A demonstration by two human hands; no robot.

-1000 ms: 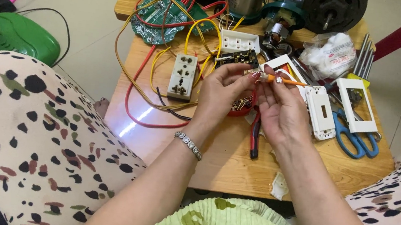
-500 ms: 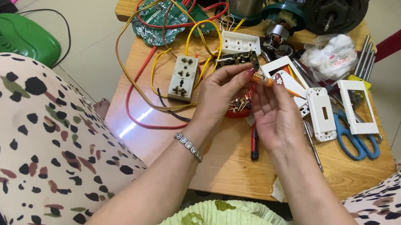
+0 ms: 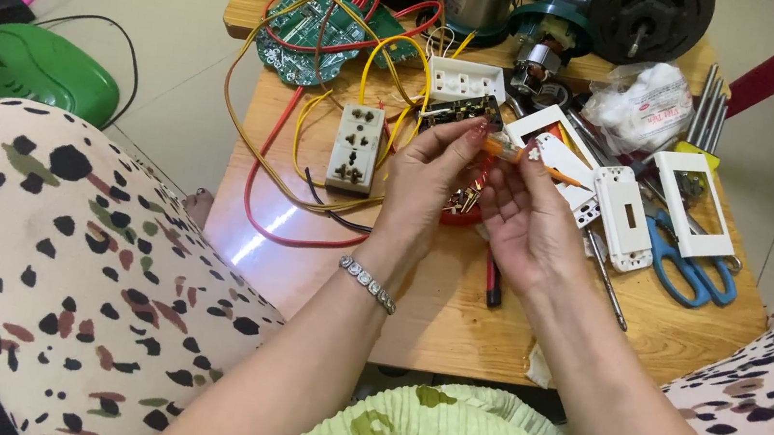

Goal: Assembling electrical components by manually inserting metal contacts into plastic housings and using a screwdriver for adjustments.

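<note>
A: In the head view, where is the thing you're working on?

B: Your left hand (image 3: 425, 178) and right hand (image 3: 523, 218) meet above the middle of the wooden table (image 3: 417, 299), and the small orange-handled screwdriver (image 3: 511, 154) sits pinched between their fingertips. Your left thumb and forefinger are narrowed onto its orange end; your right fingertips close on it just beside them, toward three o'clock.

A: Which way does it run?

B: Its long axis lies nearly level, from about nine o'clock to about four o'clock, with the thin tip pointing out past your right fingers toward the white switch plate (image 3: 622, 215). Both hands touch it, so neither is nearer; the left holds the handle end, the right the shaft side.

A: And what's around your hands?

B: At ten o'clock from your left hand lies the beige socket block (image 3: 354, 149), wrapped in yellow wires (image 3: 322, 108) and a red wire (image 3: 284, 225). At twelve o'clock is the white socket strip (image 3: 466, 81). At three o'clock from your right hand lie the blue scissors (image 3: 687, 271) and a white frame (image 3: 694, 204). Beneath your palms is a red-handled tool (image 3: 492, 286), partly hidden.
</note>
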